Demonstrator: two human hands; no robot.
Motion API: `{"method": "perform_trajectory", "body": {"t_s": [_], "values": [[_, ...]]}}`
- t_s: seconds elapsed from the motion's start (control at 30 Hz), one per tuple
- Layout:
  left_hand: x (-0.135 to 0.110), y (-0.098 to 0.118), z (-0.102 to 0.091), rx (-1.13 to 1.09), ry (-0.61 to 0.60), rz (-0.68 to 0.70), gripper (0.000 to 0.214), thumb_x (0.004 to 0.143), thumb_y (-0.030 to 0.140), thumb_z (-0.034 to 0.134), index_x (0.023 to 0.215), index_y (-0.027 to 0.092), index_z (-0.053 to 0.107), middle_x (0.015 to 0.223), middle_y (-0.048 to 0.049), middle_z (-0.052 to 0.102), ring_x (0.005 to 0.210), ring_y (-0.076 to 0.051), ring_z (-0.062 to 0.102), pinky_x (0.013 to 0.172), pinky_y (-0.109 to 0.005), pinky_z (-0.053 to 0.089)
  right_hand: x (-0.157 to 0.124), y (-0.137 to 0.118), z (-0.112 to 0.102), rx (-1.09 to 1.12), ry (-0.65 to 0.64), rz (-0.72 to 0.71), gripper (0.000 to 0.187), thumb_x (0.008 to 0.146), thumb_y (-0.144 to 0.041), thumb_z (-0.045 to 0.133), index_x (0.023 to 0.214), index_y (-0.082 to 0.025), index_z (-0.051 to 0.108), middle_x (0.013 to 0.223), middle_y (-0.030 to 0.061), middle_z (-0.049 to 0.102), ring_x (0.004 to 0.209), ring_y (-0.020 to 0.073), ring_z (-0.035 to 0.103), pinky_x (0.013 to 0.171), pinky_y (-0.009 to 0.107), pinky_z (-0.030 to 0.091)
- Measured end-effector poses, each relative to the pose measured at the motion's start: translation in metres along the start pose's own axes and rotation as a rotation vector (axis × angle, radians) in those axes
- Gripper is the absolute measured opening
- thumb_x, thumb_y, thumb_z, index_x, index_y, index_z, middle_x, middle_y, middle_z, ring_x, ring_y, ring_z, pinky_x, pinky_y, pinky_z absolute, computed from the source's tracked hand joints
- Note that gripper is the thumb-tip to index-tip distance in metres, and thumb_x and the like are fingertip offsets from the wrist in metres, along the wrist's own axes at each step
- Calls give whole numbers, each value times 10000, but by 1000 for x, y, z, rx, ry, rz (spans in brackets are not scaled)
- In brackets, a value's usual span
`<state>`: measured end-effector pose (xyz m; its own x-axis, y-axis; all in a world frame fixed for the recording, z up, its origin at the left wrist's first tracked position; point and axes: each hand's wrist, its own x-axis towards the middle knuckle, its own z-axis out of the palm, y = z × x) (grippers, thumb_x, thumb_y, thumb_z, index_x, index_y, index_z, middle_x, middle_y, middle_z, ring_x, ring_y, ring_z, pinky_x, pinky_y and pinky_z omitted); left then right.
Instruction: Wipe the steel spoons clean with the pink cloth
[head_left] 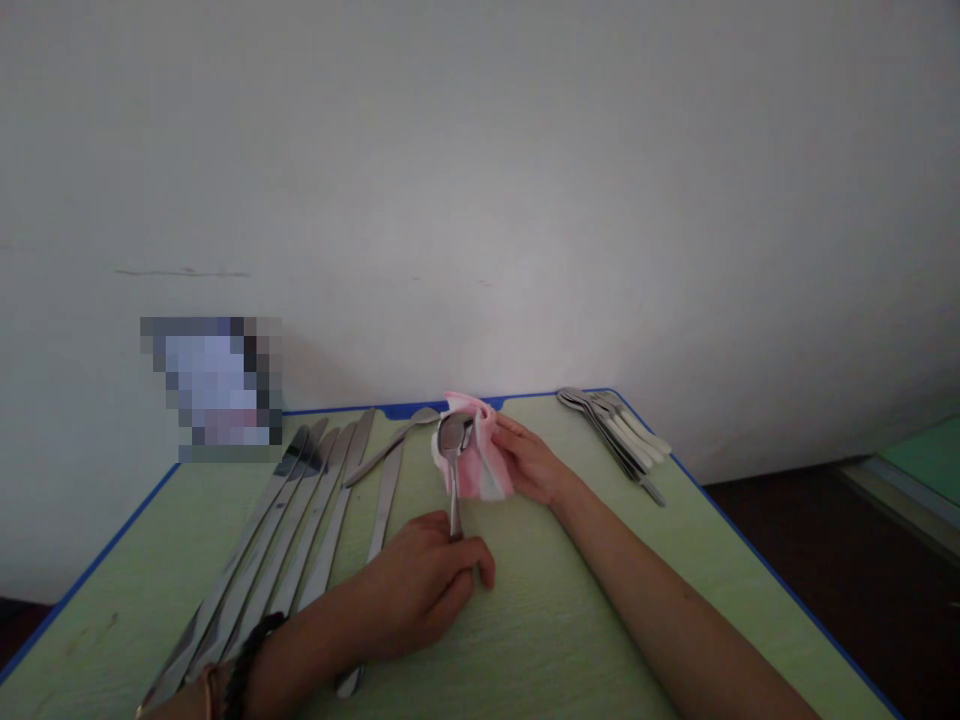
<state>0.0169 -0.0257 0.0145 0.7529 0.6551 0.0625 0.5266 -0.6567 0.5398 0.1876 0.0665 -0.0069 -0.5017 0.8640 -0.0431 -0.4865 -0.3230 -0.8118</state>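
My left hand (420,590) is closed around the handle of a metal spoon (452,435), whose bowl points up and away from me. Behind that bowl, a pink and white cloth (487,465) is pinched in my right hand (529,460), and the spoon appears to touch it. Just left of the cloth, another spoon (397,440) lies slanted on the table (570,600). A single table knife (386,490) runs beneath my left forearm, its far part and near end showing.
Several long metal knives (262,545) lie side by side at the left. At the back right is a pile of spoons (611,430), some with white handles. A blurred-out upright object (214,390) leans by the wall (480,200) at the back left corner.
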Motion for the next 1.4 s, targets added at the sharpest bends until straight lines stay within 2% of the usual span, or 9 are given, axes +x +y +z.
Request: {"method": "perform_trajectory", "body": {"t_s": [0.23, 0.37, 0.57, 0.7, 0.97, 1.4], "values": [[0, -1, 0, 6, 13, 9, 222, 841, 141, 393, 902, 227, 588, 810, -17, 609, 793, -175, 548, 745, -272, 415, 2, 2, -2, -1, -31, 11, 245, 687, -244, 705, 919, -187, 652, 838, 0, 661, 728, 92, 573, 724, 227, 444], [0, -1, 0, 5, 11, 15, 216, 839, 142, 395, 893, 217, 590, 807, -26, 607, 797, -179, 545, 742, -275, 416, -1, -1, -1, 5, -79, 23, 320, 635, -263, 750, 930, -202, 644, 876, -7, 650, 767, 96, 577, 762, 233, 448], [0, 0, -1, 1, 14, 8, 217, 833, 145, 402, 890, 224, 597, 760, -13, 598, 765, -175, 546, 714, -263, 418, -2, -2, -3, -36, -108, 78, 383, 605, -285, 773, 943, -176, 627, 825, -7, 641, 712, 84, 578, 712, 211, 454], [0, 1, -1, 3, 17, -4, 232, 828, 133, 397, 893, 227, 599, 768, -17, 604, 767, -181, 556, 722, -272, 418, 0, -1, -4, -53, -121, 101, 443, 582, -269, 785, 982, -174, 620, 873, -3, 656, 755, 93, 590, 726, 208, 450], [1, 0, 0, 2, -5, -14, 232, 839, 141, 398, 908, 234, 599, 756, -14, 606, 755, -176, 556, 730, -275, 412, -2, -4, 2, -60, -92, 94, 322, 620, -203, 739, 926, -154, 653, 880, 13, 666, 794, 107, 594, 775, 231, 437], [1, 2, -2, 22, -32, -40, 236, 844, 159, 391, 914, 231, 605, 747, -23, 600, 749, -186, 555, 723, -285, 411, -3, -6, 5, -52, -81, 107, 327, 614, -182, 739, 927, -154, 647, 846, -3, 663, 755, 95, 588, 749, 221, 434]]}}
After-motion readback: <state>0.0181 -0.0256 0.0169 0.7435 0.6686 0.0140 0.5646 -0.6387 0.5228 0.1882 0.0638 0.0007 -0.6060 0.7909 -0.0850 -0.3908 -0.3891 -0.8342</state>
